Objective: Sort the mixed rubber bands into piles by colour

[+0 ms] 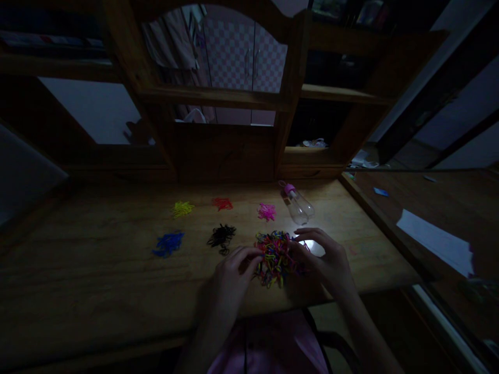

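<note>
Nearest the camera, pink clothing [268,345] sits at the front edge of a wooden desk [97,291]. Above it, the mixed pile [275,265] of coloured bands lies close to the body between both hands, a position that presumably keeps it within easy reach. Yellow [182,209], red [222,203], pink [266,211], blue [168,244] and black bands [222,235] form separate heaps beyond and to the left, the gaps apparently keeping colours from mingling. A clear bottle [298,205] lies behind, apparently out of the way. The left hand [236,265] touches the pile's left side, thumb and forefinger narrowly spaced; the right hand [323,257], fingers bent and moderately parted, meets its right side. Whether either pinches a band cannot be told.
</note>
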A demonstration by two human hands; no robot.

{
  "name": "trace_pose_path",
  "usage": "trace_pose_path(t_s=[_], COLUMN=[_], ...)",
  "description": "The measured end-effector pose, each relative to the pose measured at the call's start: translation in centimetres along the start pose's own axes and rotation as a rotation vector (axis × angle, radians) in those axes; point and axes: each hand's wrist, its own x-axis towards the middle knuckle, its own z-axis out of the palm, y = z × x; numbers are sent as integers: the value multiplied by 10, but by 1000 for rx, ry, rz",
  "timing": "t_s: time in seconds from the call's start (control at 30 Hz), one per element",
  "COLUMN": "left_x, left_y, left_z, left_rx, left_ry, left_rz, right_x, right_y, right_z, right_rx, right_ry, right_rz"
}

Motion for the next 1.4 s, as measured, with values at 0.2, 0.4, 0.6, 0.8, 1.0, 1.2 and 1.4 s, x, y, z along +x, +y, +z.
trace_pose_path(t_s=[0.2,0.4,0.6,0.8,1.0,1.2,1.4], left_x=[-3,2,7,10,11,11,11], left_y=[-2,-4,-3,-3,0,-2,1], left_z=[0,2,12,15,14,12,6], left_rx=[85,242,327,372,372,251,77], left_ry=[-1,76,-10,-46,-31,11,87], left_rz=[31,122,128,133,147,156,123], right_x=[-10,-19,-24,-27,-28,-28,-28], right_y=[12,21,13,15,16,17,15], right_z=[-8,-3,3,8,7,6,5], right_rx=[-14,-58,-59,-37,-25,-9,0], right_ry=[1,-23,9,61,86,95,83], right_rz=[27,25,37,32,23,16,21])
